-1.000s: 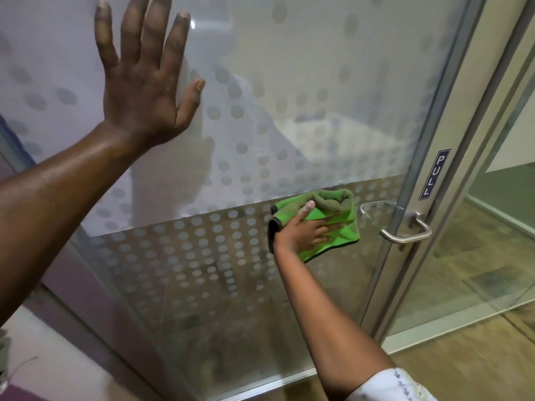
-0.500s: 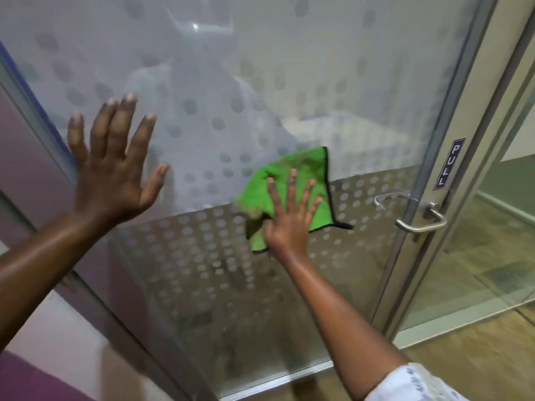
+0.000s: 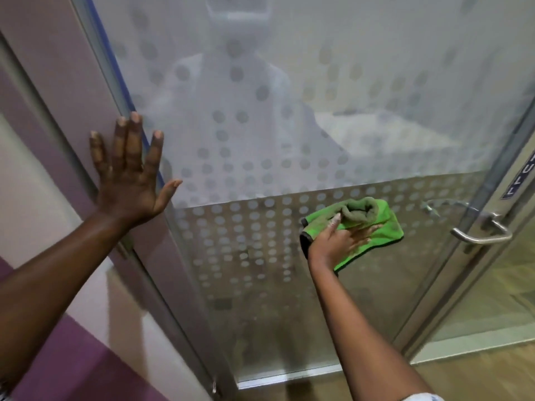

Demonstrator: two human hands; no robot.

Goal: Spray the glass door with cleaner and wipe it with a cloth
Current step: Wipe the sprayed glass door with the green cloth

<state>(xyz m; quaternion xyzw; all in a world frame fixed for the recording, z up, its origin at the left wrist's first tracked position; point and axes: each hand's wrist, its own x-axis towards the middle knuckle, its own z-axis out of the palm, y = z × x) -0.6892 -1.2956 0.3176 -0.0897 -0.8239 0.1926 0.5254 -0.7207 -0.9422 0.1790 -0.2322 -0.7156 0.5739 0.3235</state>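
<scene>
The glass door point(image 3: 260, 117) fills the view, frosted above and dotted below a line at mid height. My right hand point(image 3: 338, 241) presses a bunched green cloth point(image 3: 382, 224) flat against the dotted part, just below that line and left of the handle. My left hand point(image 3: 130, 175) rests flat with fingers spread on the door's left edge, partly on the frame. No spray bottle is in view.
A metal lever handle point(image 3: 483, 233) sticks out at the right edge of the door, under a blue sign point(image 3: 521, 180). A grey door frame point(image 3: 58, 82) and purple-and-white wall point(image 3: 43, 299) stand at left. Wooden floor point(image 3: 477, 377) lies at bottom right.
My right hand swept the cloth up and left, then back down to the right, bunching it. My left hand slid down and left from the frosted glass to the door's left edge.
</scene>
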